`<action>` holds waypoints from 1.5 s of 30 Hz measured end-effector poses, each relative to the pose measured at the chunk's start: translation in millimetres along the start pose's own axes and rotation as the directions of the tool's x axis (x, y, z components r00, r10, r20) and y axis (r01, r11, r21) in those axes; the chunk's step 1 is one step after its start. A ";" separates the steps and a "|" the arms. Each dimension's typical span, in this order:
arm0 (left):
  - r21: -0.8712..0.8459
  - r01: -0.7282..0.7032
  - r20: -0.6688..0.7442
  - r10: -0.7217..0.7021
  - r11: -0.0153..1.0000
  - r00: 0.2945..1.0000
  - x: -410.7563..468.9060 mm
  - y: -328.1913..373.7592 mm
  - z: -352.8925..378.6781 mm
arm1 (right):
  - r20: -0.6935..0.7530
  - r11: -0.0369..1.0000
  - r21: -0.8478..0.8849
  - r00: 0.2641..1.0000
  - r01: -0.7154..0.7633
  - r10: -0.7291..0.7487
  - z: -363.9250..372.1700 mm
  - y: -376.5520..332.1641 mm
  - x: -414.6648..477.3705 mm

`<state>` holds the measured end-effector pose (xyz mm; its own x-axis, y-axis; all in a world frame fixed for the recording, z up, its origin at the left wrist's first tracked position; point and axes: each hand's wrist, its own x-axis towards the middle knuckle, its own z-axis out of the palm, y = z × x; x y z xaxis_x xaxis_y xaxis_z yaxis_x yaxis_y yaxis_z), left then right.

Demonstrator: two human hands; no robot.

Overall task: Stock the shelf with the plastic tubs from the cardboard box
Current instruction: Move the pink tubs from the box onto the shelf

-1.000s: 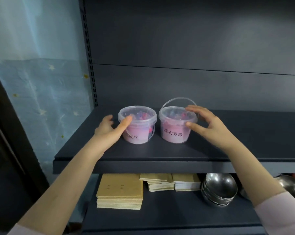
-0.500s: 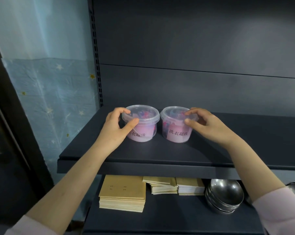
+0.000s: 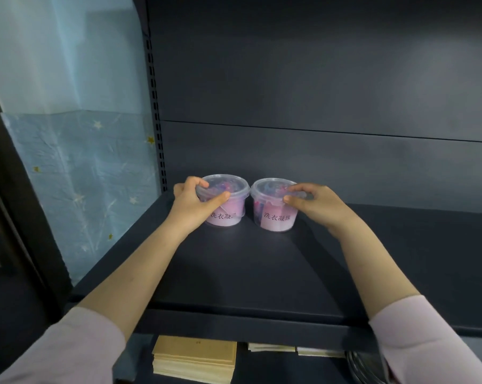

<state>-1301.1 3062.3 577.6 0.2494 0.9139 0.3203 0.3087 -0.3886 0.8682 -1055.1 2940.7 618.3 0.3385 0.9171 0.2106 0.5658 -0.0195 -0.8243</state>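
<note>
Left hand (image 3: pixel 191 202) was curled round the lid rim of the left tub (image 3: pixel 226 217): thumb on the near edge, fingers hooked over the far-left edge. Right hand (image 3: pixel 314 202) pinched the lid rim of the right tub (image 3: pixel 276 217), thumb in front and fingers on top of the lid. Count: 2 hands, 2 tubs, one tub per hand. Both tubs were clear plastic with clear lids, a pink label with dark characters and pink/blue contents. They stood upright side by side, rims just beside each other; couldn't tell if they touched. Both sat on the dark shelf (image 3: pixel 248 270), back-left area, near the back panel (image 3: pixel 317 84). 2 pink sleeves, left (image 3: pixel 68 350) and right (image 3: pixel 420 339), forearms bare. Lower shelf held 1 thick tan paper stack (image 3: pixel 195 358) and 2 thinner pale stacks (image 3: pixel 271 347) to its right. Stacked metal bowls (image 3: pixel 359 364) were at the right, mostly hidden, count unreadable. 1 slotted upright (image 3: pixel 153 106) ran along the shelf's left side, with a light blue star-print sheet (image 3: pixel 82 176) beyond it.
</note>
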 end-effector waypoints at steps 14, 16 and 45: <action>-0.202 0.082 0.049 -0.074 0.976 0.996 37.2 -37.8 -3.9 | -0.206 0.999 0.034 0.978 0.038 -0.030 43.0 14.8 48.5; -0.204 0.074 0.045 -0.066 0.976 0.997 40.1 -38.4 -1.4 | -0.210 0.997 0.065 0.977 0.052 -0.038 44.6 16.3 49.2; 0.007 0.037 0.162 -0.037 0.999 0.986 40.5 -25.7 -15.5 | -0.217 0.948 -0.307 0.963 0.089 -0.160 41.6 8.3 36.3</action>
<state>-1313.2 3111.1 574.1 0.3833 0.8966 0.2218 0.3245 -0.3556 0.8765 -1069.5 2990.4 597.2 0.3982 0.8001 0.4487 0.7967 -0.0593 -0.6014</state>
